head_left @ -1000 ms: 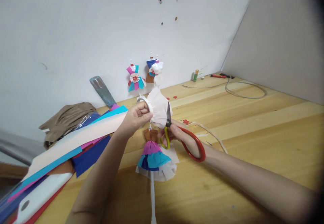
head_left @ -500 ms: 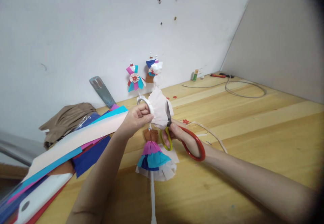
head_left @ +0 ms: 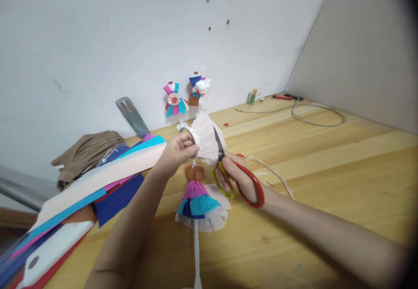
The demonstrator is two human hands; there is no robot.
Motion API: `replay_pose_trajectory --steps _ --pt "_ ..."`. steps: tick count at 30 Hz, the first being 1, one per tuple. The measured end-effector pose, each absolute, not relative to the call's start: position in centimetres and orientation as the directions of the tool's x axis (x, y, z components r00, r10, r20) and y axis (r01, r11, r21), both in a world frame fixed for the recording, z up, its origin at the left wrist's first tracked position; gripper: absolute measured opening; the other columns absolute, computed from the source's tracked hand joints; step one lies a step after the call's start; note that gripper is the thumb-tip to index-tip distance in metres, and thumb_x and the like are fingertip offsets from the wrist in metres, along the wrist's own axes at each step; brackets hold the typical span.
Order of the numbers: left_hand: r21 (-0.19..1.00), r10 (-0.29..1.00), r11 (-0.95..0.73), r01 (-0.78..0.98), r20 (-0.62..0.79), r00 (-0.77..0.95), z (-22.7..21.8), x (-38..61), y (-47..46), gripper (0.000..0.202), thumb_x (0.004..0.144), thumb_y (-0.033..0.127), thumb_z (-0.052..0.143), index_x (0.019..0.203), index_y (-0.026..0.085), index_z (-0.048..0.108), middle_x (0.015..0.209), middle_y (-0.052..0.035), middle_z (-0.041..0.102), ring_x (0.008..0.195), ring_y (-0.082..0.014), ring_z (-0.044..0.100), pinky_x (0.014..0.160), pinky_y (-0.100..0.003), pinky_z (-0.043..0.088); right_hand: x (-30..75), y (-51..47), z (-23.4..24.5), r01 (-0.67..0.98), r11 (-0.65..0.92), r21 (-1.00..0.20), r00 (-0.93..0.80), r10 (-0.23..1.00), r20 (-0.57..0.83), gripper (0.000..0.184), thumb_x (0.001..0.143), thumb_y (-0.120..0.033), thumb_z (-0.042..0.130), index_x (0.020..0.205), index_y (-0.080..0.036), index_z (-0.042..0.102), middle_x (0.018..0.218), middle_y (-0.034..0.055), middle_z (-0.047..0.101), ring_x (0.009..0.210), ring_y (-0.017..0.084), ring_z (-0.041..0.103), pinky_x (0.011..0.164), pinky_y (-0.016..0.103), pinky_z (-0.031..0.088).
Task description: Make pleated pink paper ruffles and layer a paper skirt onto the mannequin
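My left hand is closed round a white ring, perhaps a tape roll, and the edge of a pale pink crepe paper ruffle. The ruffle fans out to the right of my fingers. My right hand grips scissors with one red and one yellow handle. Their dark blades point up and look nearly closed, overlapping the ruffle's right part in view. Below my hands lies a small dress form with a brown bodice and a layered pink, blue and white skirt, on a white stick.
Two small dressed forms, one with a paper flower and one in white, stand by the wall, a blue one behind. Crepe paper sheets, brown cloth and a grey-blue bottle are left. A cable and glue stick lie back right.
The scissors' yellow handle has moved right, closer to the red one, and the blades have drawn together. My left hand keeps its hold on the ring and ruffle, almost unmoved.
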State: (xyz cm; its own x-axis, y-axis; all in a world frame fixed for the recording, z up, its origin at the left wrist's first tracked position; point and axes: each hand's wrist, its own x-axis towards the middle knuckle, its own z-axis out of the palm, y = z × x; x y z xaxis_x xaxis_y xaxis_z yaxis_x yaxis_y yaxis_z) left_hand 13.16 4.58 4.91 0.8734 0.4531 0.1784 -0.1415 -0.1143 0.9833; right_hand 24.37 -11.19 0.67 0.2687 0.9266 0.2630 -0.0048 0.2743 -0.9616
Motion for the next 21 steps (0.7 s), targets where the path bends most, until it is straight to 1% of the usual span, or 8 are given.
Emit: replay_pose_trajectory --steps 5,6,8,11,14,17,18,21 --pt "0.987 0.447 -0.097 -0.129 0.159 0.88 4.7 12.9 5.1 0.037 0.064 0.039 0.084 0.081 0.014 0.061 0.067 -0.0007 0.064 0.061 -0.0102 0.058 0.059 -0.021 0.041 24.4 -11.1 0.1 0.013 0.214 -0.977 0.308 0.929 0.207 0.047 0.09 -0.068 0.046 0.074 -0.024 0.045 0.038 -0.0094 0.038 0.032 0.01 0.031 0.036 0.026 0.023" --pt "0.988 0.446 -0.092 -0.127 0.155 0.881 4.6 12.9 5.2 0.037 0.065 0.039 0.084 0.081 0.014 0.061 0.068 -0.0009 0.064 0.061 -0.0103 0.058 0.059 -0.021 0.042 24.5 -11.0 0.2 0.006 0.224 -0.975 0.297 0.93 0.215 0.047 0.09 -0.068 0.047 0.075 -0.024 0.046 0.04 -0.0091 0.04 0.033 0.01 0.032 0.037 0.025 0.025" --pt "0.986 0.448 -0.082 -0.145 0.166 0.879 4.5 12.8 5.5 0.037 0.067 0.04 0.083 0.082 0.015 0.061 0.07 -0.0013 0.064 0.063 -0.0106 0.059 0.062 -0.022 0.043 24.8 -10.8 0.5 -0.031 0.253 -0.967 0.243 0.94 0.238 0.048 0.089 -0.069 0.049 0.074 -0.023 0.049 0.047 -0.0061 0.047 0.039 0.011 0.041 0.043 0.026 0.035" --pt "0.977 0.443 -0.067 -0.202 0.211 0.871 4.5 12.6 6.0 0.036 0.067 0.04 0.083 0.082 0.015 0.062 0.072 -0.0009 0.064 0.063 -0.01 0.058 0.065 -0.024 0.045 24.9 -10.4 1.1 -0.091 0.239 -0.967 0.159 0.962 0.223 0.057 0.084 -0.076 0.047 0.073 -0.021 0.054 0.059 0.0008 0.057 0.053 0.016 0.055 0.056 0.031 0.046" --pt "0.969 0.441 -0.042 -0.243 0.236 0.866 5.0 12.2 6.2 0.035 0.066 0.038 0.085 0.08 0.014 0.063 0.072 -0.001 0.063 0.061 -0.0096 0.057 0.063 -0.024 0.045 24.4 -10.0 1.6 -0.13 0.159 -0.979 0.139 0.98 0.141 0.06 0.083 -0.078 0.045 0.078 -0.019 0.057 0.062 0.0027 0.06 0.059 0.018 0.06 0.061 0.034 0.047" --pt "0.965 0.441 -0.021 -0.262 0.245 0.863 5.8 11.8 6.4 0.035 0.063 0.034 0.087 0.078 0.012 0.065 0.075 -0.0032 0.065 0.065 -0.0125 0.061 0.062 -0.024 0.045 23.5 -9.6 2.1 -0.145 0.11 -0.983 0.143 0.986 0.089 0.054 0.083 -0.074 0.048 0.079 -0.021 0.053 0.063 0.0007 0.06 0.058 0.017 0.06 0.06 0.033 0.045" --pt "0.965 0.437 -0.016 -0.261 0.242 0.866 6.0 11.6 6.5 0.033 0.064 0.031 0.086 0.078 0.01 0.066 0.075 -0.0031 0.065 0.066 -0.0132 0.062 0.063 -0.024 0.046 23.2 -9.5 2.3 -0.153 0.106 -0.982 0.144 0.986 0.084 0.052 0.082 -0.073 0.049 0.081 -0.022 0.051 0.064 -0.0004 0.06 0.059 0.017 0.06 0.06 0.033 0.045" --pt "0.97 0.505 -0.011 -0.245 0.216 0.836 6.1 11.0 7.0 0.015 0.085 0.018 0.066 0.081 0.003 0.066 0.073 -0.0034 0.062 0.081 -0.0185 0.068 0.074 -0.03 0.048 22.4 -9.2 2.7 -0.188 0.107 -0.976 0.142 0.987 0.081 0.046 0.084 -0.07 0.048 0.085 -0.024 0.046 0.066 -0.0023 0.06 0.061 0.016 0.06 0.062 0.032 0.045"
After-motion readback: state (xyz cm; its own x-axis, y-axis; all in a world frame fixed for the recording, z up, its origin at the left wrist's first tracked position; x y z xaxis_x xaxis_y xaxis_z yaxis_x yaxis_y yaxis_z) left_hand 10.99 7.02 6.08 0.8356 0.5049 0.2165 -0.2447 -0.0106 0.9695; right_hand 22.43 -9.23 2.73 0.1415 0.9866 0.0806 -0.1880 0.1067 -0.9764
